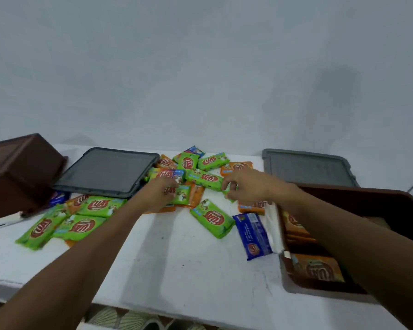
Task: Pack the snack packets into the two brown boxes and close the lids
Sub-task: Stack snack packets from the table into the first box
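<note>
Green, orange and blue snack packets (211, 217) lie scattered over the middle of the white desk (177, 270), some overlapping. One brown box (14, 172) sits tipped at the far left. The other brown box (372, 198) stands open at my right, with orange packets (320, 267) lying inside. Two grey lids lie flat at the back, the left lid (105, 170) and the right lid (305, 167). My left hand (160, 192) reaches into the heap, fingers bent down onto a small green packet (183, 195); blur hides whether they grip it. My right hand (246, 186) pinches the end of a long green packet (204, 178) between thumb and curled fingers.
</note>
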A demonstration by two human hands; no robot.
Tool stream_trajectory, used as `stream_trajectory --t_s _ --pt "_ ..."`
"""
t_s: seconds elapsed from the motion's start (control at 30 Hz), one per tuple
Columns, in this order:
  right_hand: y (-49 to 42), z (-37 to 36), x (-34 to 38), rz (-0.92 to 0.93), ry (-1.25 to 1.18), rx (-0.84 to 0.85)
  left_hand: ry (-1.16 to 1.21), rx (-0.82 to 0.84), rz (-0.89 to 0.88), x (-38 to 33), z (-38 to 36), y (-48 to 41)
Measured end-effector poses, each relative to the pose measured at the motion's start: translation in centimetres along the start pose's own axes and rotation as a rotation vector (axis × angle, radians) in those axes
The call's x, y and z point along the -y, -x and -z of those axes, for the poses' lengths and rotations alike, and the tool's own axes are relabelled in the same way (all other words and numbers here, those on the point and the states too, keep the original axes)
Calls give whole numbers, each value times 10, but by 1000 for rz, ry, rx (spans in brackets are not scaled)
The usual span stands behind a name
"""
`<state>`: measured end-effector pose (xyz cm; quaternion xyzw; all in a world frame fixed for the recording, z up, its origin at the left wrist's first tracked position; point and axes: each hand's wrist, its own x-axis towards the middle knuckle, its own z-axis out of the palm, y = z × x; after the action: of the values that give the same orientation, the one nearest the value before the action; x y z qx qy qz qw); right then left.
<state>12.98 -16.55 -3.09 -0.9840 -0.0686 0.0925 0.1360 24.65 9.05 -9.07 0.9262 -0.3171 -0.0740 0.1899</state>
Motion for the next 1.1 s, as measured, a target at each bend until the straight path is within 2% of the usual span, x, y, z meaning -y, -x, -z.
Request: stream_trajectory --t_s 0.13,0.33,0.5,0.63,0.87,1.0,1.1 --pt "-28 -26 26 -146 81 209 -95 18 -55 18 -2 -10" --pt "-42 -51 45 -284 86 263 -215 145 -7 25 -4 -22" --pt "-41 -52 57 -360 46 251 -185 142 14 20 -3 -20" --pt "-36 -57 69 -362 10 194 -108 136 -3 23 -5 -15" --pt "-25 -53 77 -340 -135 230 30 123 -83 19 -2 0" --pt "-1 -17 73 -274 -171 211 142 150 -16 7 24 5" --pt "37 23 56 -225 -269 150 255 148 -26 -30 44 8"
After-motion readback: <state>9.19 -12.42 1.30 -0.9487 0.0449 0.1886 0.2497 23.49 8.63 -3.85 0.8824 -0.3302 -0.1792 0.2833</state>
